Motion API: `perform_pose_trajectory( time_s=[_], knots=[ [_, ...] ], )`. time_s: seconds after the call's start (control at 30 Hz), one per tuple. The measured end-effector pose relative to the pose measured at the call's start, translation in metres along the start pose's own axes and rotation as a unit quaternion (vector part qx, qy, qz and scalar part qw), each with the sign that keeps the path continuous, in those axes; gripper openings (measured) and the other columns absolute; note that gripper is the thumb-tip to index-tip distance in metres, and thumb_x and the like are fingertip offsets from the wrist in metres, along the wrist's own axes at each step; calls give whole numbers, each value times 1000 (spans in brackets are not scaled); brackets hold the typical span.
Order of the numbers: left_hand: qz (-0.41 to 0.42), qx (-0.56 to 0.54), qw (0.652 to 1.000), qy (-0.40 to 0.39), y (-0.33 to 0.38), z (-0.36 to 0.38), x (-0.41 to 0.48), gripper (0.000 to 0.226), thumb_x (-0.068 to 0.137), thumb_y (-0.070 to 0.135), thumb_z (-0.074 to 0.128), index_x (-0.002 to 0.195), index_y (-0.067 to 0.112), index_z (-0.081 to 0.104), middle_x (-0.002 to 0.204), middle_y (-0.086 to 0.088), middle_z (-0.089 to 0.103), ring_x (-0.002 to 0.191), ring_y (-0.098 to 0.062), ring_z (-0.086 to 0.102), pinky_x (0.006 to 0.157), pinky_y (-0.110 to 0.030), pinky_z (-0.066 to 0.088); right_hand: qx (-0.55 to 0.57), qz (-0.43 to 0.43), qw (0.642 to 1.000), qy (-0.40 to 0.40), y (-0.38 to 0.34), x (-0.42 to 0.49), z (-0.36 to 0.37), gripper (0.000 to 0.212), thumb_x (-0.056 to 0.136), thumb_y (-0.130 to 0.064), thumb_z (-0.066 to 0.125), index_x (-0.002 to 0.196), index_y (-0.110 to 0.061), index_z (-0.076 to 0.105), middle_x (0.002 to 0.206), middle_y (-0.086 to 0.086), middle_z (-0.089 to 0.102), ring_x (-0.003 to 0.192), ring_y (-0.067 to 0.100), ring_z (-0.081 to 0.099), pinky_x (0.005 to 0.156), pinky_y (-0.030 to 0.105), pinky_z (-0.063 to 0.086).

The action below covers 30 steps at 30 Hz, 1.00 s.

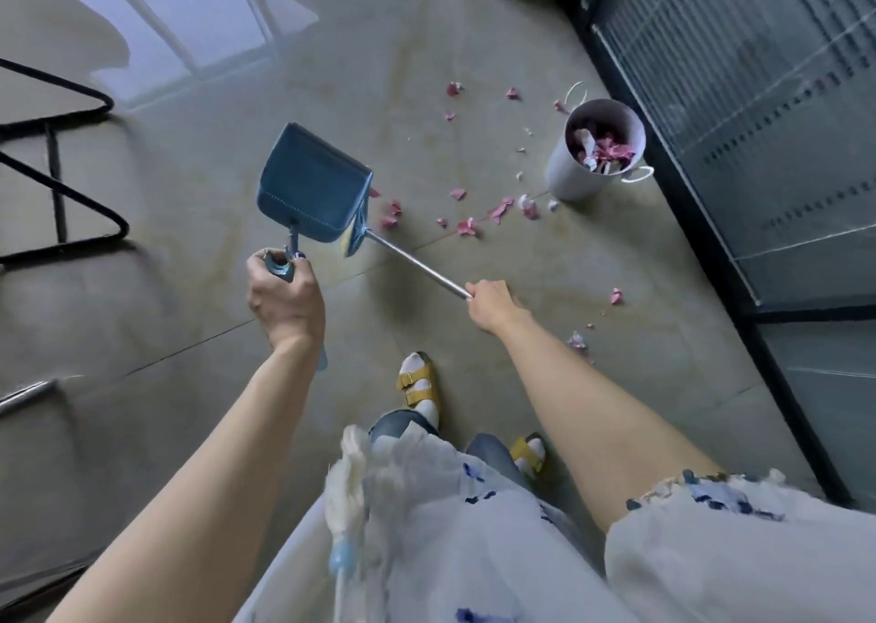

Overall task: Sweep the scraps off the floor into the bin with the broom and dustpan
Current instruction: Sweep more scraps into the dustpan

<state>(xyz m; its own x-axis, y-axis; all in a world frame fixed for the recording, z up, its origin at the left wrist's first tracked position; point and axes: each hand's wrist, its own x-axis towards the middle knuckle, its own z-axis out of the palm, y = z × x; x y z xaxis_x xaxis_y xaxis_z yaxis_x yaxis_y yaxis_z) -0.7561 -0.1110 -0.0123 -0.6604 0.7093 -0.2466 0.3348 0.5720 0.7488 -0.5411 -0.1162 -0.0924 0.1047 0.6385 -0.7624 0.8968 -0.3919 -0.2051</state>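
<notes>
My left hand (282, 298) grips the handle of a blue dustpan (310, 184), which hangs above the floor with its inside facing me. My right hand (490, 305) holds the metal handle of the broom (417, 264). The broom's head is mostly hidden behind the dustpan's right edge. Pink and white scraps (467, 226) lie scattered on the grey floor to the right of the dustpan and around a white bin (566, 172). The bin stands upright with scraps inside it.
A black-framed glass partition (739, 158) runs along the right, close behind the bin. Black metal furniture legs (61, 186) stand at the left. My feet in yellow sandals (419, 383) are below the hands. More scraps (616, 296) lie at the right.
</notes>
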Motion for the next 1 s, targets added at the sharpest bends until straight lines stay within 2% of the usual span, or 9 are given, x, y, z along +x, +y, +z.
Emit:
perform_pose_trajectory(
  time_s=[0.13, 0.23, 0.37, 0.43, 0.53, 0.63, 0.73, 0.83, 1.0],
  knots=[
    [-5, 6, 1000, -13, 1, 0, 20, 16, 79, 30, 49, 91, 20, 46, 88, -4, 57, 85, -42, 64, 80, -51, 54, -26, 30, 999, -1, -20, 6, 9, 34, 99, -17, 41, 130, -16, 55, 125, 13, 58, 113, 32, 57, 78, 33, 42],
    [-11, 24, 999, -31, 3, 6, 26, 12, 85, 25, 51, 92, 19, 45, 92, -6, 58, 91, -40, 63, 84, -49, 53, -15, 63, 998, -18, -5, 1, 6, 36, 96, -14, 42, 129, -17, 56, 127, 14, 57, 115, 34, 56, 87, 35, 45],
    [-26, 36, 998, -40, 13, 14, 21, 11, 88, 25, 50, 94, 17, 43, 108, -17, 64, 98, -37, 61, 89, -45, 51, 19, 125, 991, -32, 52, -21, -2, 43, 92, -16, 43, 134, -20, 54, 136, 17, 52, 124, 34, 52, 101, 41, 43],
    [-35, 29, 998, -49, 15, 17, 16, 14, 86, 29, 50, 93, 18, 43, 108, -18, 65, 97, -38, 62, 89, -46, 51, 41, 163, 985, -27, 87, -39, -1, 43, 93, -20, 42, 136, -20, 52, 140, 16, 49, 128, 33, 49, 103, 40, 41],
    [-44, 19, 996, -71, 16, 26, 7, 19, 81, 34, 49, 91, 19, 44, 106, -20, 65, 94, -42, 64, 87, -51, 53, 90, 221, 971, -13, 138, -71, 7, 44, 91, -24, 44, 134, -21, 54, 139, 16, 50, 125, 34, 51, 102, 37, 42],
    [-38, 28, 995, -91, 18, 36, -11, 16, 83, 31, 50, 92, 19, 44, 106, -18, 64, 94, -40, 64, 88, -49, 52, 135, 288, 948, 17, 185, -103, 17, 42, 90, -31, 48, 129, -19, 58, 134, 15, 56, 120, 34, 54, 98, 35, 44],
    [-29, 36, 993, -110, 17, 45, -29, 14, 85, 29, 50, 92, 19, 43, 107, -18, 64, 95, -38, 64, 90, -48, 51, 172, 341, 923, 44, 221, -130, 30, 43, 92, -35, 50, 126, -11, 59, 131, 17, 57, 118, 34, 56, 96, 36, 45],
    [-20, 39, 990, -131, 16, 54, -44, 14, 86, 28, 50, 93, 18, 43, 108, -19, 63, 97, -39, 63, 90, -49, 51, 179, 368, 910, 64, 244, -149, 37, 40, 94, -33, 47, 125, -9, 59, 129, 17, 58, 117, 34, 57, 96, 37, 45],
    [-3, 44, 985, -164, 16, 70, -74, 12, 88, 25, 51, 95, 19, 43, 112, -18, 62, 100, -36, 62, 92, -47, 50, 233, 353, 902, 87, 264, -173, 46, 36, 93, -31, 50, 126, -20, 63, 129, 14, 60, 114, 35, 58, 95, 37, 49]
  ],
)
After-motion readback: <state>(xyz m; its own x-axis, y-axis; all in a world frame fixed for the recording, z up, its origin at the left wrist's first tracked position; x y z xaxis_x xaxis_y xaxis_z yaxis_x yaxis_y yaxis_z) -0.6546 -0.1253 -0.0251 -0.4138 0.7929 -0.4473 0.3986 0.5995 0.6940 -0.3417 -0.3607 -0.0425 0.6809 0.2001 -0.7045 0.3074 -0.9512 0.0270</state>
